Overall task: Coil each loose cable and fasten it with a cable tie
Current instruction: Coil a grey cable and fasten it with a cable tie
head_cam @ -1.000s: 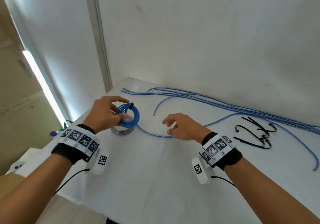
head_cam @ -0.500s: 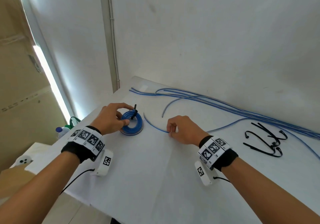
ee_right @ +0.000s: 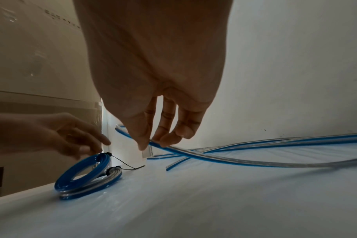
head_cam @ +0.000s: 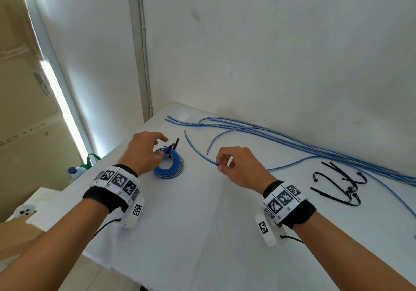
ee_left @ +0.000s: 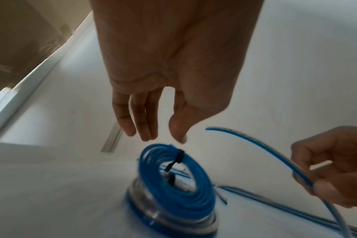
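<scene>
A tied blue coil (head_cam: 168, 168) with a black cable tie (head_cam: 173, 146) leans tilted on a second, clear-and-blue coil (ee_right: 96, 185) at the table's left. My left hand (head_cam: 163, 147) hovers just above the blue coil (ee_left: 173, 177) with straight fingers (ee_left: 145, 128) and holds nothing. My right hand (head_cam: 221, 167) pinches a loose blue cable (head_cam: 195, 151) near its free end between thumb and fingers (ee_right: 167, 140), lifted a little off the table. The loose blue cable (ee_right: 214, 158) trails off to the right.
Several more loose blue cables (head_cam: 315, 149) lie along the wall at the back. A small pile of black cable ties (head_cam: 340, 186) sits at the right. The white table's (head_cam: 202, 234) left edge runs close beside the coils, with bottles (head_cam: 76, 171) below it.
My left hand set the blue coil down on the other coil and let go of it. My right hand closed on the loose cable and raised it.
</scene>
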